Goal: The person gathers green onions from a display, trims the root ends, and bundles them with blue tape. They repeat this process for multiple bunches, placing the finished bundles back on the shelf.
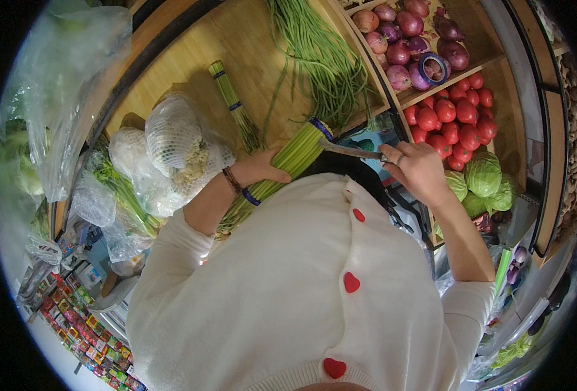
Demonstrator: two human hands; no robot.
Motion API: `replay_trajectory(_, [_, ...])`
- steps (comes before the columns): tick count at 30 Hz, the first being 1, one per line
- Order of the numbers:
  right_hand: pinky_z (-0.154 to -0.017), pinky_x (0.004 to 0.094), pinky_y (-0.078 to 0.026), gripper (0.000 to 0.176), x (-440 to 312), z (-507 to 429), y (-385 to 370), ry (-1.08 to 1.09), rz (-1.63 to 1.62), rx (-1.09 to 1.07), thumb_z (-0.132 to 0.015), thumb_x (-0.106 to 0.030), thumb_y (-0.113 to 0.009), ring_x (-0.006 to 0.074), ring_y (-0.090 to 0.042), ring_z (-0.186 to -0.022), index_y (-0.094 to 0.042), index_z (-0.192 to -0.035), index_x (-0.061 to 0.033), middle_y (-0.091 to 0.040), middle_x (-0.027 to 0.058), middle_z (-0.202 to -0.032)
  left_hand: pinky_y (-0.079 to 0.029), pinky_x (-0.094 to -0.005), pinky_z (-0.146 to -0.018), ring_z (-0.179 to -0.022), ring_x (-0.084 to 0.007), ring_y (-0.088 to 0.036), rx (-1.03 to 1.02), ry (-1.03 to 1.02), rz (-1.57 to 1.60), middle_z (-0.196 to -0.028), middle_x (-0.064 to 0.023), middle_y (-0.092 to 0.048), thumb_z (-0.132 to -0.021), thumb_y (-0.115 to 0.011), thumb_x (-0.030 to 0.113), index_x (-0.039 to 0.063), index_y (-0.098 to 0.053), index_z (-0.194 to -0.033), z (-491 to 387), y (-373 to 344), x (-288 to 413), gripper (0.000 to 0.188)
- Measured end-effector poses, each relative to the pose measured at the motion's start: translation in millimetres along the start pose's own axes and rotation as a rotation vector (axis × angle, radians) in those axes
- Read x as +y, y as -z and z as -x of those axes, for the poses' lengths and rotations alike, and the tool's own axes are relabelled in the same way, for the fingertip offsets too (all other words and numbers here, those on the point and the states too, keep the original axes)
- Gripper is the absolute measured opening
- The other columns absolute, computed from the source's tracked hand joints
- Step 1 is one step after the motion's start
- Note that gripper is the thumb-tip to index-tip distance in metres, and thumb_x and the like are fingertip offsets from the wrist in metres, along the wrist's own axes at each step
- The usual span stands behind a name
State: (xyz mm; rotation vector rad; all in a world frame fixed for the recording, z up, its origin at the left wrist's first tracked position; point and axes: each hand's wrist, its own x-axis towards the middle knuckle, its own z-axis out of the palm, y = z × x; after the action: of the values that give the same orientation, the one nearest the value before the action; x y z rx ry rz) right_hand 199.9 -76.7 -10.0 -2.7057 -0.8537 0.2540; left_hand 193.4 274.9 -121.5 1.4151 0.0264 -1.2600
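My left hand [261, 167] grips a thick bundle of long green stalks [298, 149], which slants across the front of my body. Blue bands circle it near its upper cut end and lower down. In my right hand [413, 168] is the handle of a knife [349, 150] with a worn, dull blade; its tip lies at the bundle's upper end, and I cannot tell whether it touches. A thinner banded bundle of green stalks [231, 100] lies on the wooden board beyond my left hand. Long green beans [322, 63] are heaped at the board's right side.
Wrapped cauliflowers [171, 137] and bagged celery [127, 190] lie at the left. Wooden compartments at the right hold red onions [409, 24], a roll of blue tape [434, 69], tomatoes [466, 112] and green cabbages [484, 176]. A wooden divider [391, 102] stands beyond my right hand.
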Motion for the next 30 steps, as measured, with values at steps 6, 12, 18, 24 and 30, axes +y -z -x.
replay_trajectory(6, [-0.059, 0.0371, -0.046, 0.031, -1, 2, -2, -0.026, 0.036, -0.012, -0.074, -0.022, -0.068, 0.0259, -0.058, -0.067, -0.06, -0.103, -0.0131, -0.054, 0.0055, -0.073, -0.036, -0.0284, -0.099, -0.115, -0.0175, -0.047, 0.006, 0.038, 0.022, -0.127, -0.0106, -0.05, -0.07, -0.08, 0.025, -0.004, -0.032, -0.137, -2, 0, -4, 0.087])
replay_trajectory(12, [-0.06, 0.0375, -0.046, 0.03, -5, 3, 0, -0.081, 0.13, -0.068, -0.076, -0.024, -0.067, 0.0254, -0.057, -0.067, -0.059, -0.103, -0.0149, -0.053, 0.0049, -0.074, -0.037, -0.0286, -0.098, -0.114, -0.0203, -0.048, 0.164, 0.012, -0.377, -0.123, -0.0149, -0.051, -0.07, -0.079, 0.023, -0.006, -0.032, -0.135, 3, -9, 6, 0.085])
replay_trajectory(18, [-0.061, 0.0374, -0.045, 0.03, 14, 8, 4, -0.036, 0.138, -0.055, -0.076, -0.026, -0.066, 0.025, -0.057, -0.067, -0.059, -0.103, -0.0159, -0.054, 0.0041, -0.075, -0.039, -0.0274, -0.095, -0.108, -0.0197, -0.05, 0.058, -0.003, -0.245, -0.119, -0.0151, -0.053, -0.071, -0.076, 0.021, -0.008, -0.039, -0.128, 3, -17, 16, 0.074])
replay_trajectory(24, [-0.062, 0.037, -0.045, 0.032, 33, 18, -11, -0.032, 0.102, -0.078, -0.074, -0.027, -0.067, 0.0242, -0.058, -0.07, -0.059, -0.103, -0.0158, -0.055, 0.0036, -0.076, -0.041, -0.0271, -0.092, -0.107, -0.0175, -0.05, -0.01, -0.056, -0.23, -0.118, -0.0126, -0.054, -0.073, -0.072, 0.015, -0.007, -0.039, -0.129, -7, -16, 4, 0.069])
replay_trajectory(30, [-0.066, 0.0395, -0.05, 0.026, 107, 52, 14, -0.672, 0.397, -0.302, -0.085, -0.023, -0.052, 0.0298, -0.063, -0.079, -0.063, -0.106, -0.0151, -0.066, 0.0097, -0.087, -0.039, -0.0282, -0.095, -0.109, -0.0189, -0.049, -0.061, -0.208, -0.393, -0.12, -0.0116, -0.054, -0.073, -0.07, 0.014, -0.004, -0.037, -0.132, 0, -14, 1, 0.069])
